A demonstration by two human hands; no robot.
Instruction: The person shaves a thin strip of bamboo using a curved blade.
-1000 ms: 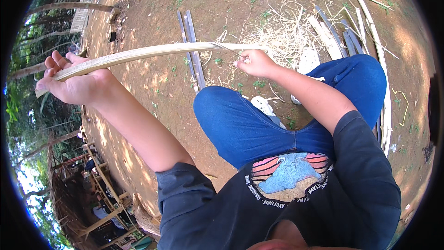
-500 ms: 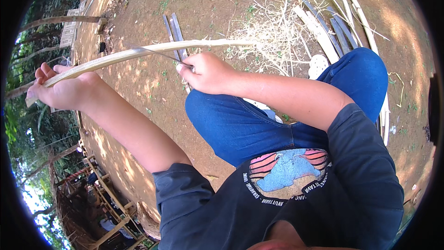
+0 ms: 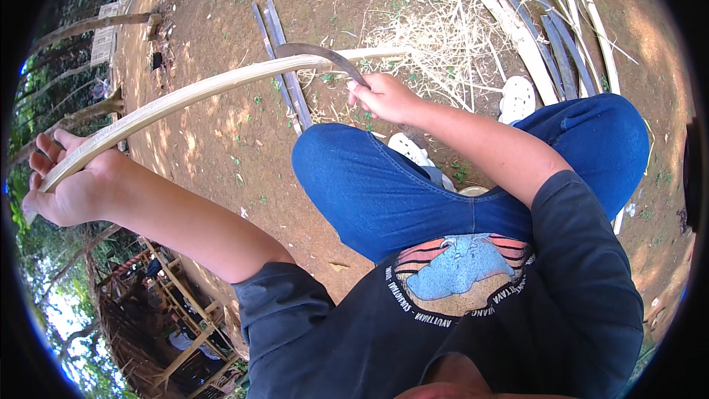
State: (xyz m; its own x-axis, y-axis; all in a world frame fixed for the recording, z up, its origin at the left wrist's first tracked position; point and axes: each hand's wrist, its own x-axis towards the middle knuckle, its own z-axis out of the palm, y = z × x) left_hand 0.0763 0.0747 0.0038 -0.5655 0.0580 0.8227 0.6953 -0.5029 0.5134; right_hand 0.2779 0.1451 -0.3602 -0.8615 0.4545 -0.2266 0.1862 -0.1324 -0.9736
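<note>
- Pale, smooth bamboo makes up the long strip (image 3: 221, 89), which arcs from the far left of the view to the middle top, flat-faced and narrow.
- Left hand (image 3: 70, 188) is closed around the strip's near end, fingers wrapped over it, arm stretched out to the side.
- Right hand (image 3: 388, 96) is closed on the handle of a curved dark knife (image 3: 321, 55); the blade lies against the strip just beyond the raised knee.
- Blue denim covers the bent legs (image 3: 413, 185); a white sandal (image 3: 517, 96) lies just past them.
- Dry, stringy shavings (image 3: 436, 37) lie heaped on the bare brown dirt (image 3: 214, 155), with a few grey slats (image 3: 281, 52) near them and more split bamboo lengths (image 3: 546, 44) at the upper right.
- Open dirt stretches under the strip on the left, up to tree trunks at the edge.
</note>
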